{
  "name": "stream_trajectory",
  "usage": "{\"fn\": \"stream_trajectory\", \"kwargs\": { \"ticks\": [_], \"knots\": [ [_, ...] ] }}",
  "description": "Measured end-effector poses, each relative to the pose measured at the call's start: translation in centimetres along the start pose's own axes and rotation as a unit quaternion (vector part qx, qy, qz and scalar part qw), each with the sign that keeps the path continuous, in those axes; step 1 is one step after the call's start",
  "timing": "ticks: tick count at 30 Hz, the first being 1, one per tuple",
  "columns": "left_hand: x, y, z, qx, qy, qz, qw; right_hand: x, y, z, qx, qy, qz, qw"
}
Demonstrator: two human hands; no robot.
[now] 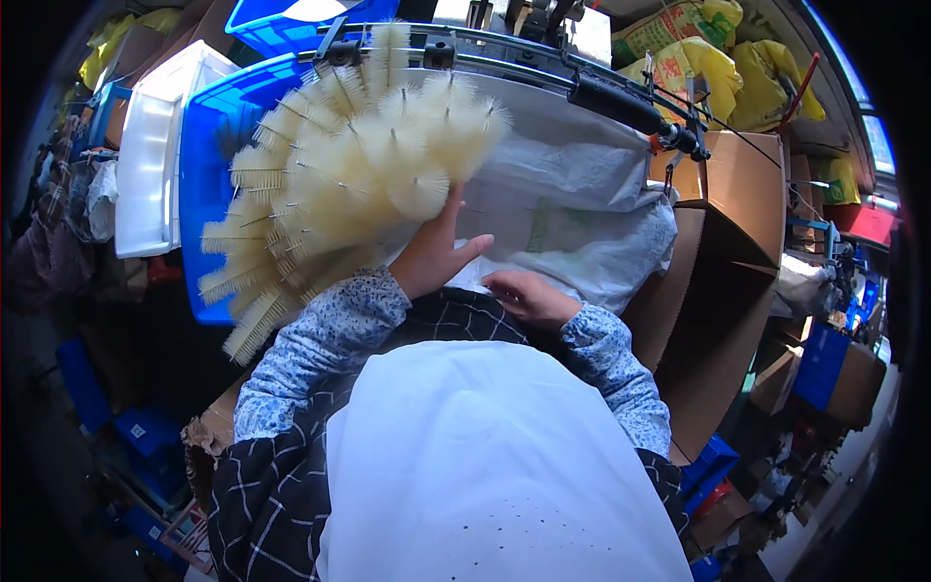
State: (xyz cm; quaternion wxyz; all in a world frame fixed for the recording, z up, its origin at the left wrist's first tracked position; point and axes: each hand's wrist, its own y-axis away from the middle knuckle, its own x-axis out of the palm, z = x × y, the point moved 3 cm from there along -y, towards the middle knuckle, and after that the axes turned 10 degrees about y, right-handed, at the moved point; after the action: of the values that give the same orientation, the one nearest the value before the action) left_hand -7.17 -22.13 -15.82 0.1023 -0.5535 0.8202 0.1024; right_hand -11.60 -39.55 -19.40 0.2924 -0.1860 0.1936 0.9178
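Observation:
A big heap of cream-coloured bristle brushes (388,165) with thin wire stems fans out over the left of the work surface. My left hand (436,247) is against its right lower edge, fingers stretched up along the bristles and thumb held apart. Under the brushes and to their right lies a crumpled white woven sheet (582,184) with a faint green patch. At the sheet's near edge my right hand (533,298) has its fingers curled together; whatever is between the fingertips is hidden.
Left of the brushes stand a blue plastic bin (206,267) and a white bin (150,155). A metal rail mechanism with a black cylinder (616,105) crosses the far side. An open cardboard box (742,194) stands at the right, with yellow sacks (693,73) behind.

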Motion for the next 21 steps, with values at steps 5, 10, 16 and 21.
{"fn": "stream_trajectory", "kwargs": {
  "ticks": [5, 10, 16, 21],
  "knots": [
    [-1.2, 0.4, -0.2, -0.051, 0.084, -0.003, 0.995, -4.3, -2.4, 0.8, 0.074, -0.042, 0.173, 0.981],
    [-2.5, 2.4, -3.1, -0.160, 0.152, 0.105, 0.970, -7.9, -10.3, 3.9, -0.099, -0.115, -0.076, 0.986],
    [-24.8, 11.2, -4.4, -0.017, 0.295, -0.041, 0.955, -5.9, -14.1, 3.6, -0.101, -0.152, -0.126, 0.975],
    [-35.7, 18.5, 18.4, -0.225, 0.405, -0.357, 0.811, -5.0, -18.2, 1.3, -0.092, -0.180, -0.208, 0.957]
  ]
}}
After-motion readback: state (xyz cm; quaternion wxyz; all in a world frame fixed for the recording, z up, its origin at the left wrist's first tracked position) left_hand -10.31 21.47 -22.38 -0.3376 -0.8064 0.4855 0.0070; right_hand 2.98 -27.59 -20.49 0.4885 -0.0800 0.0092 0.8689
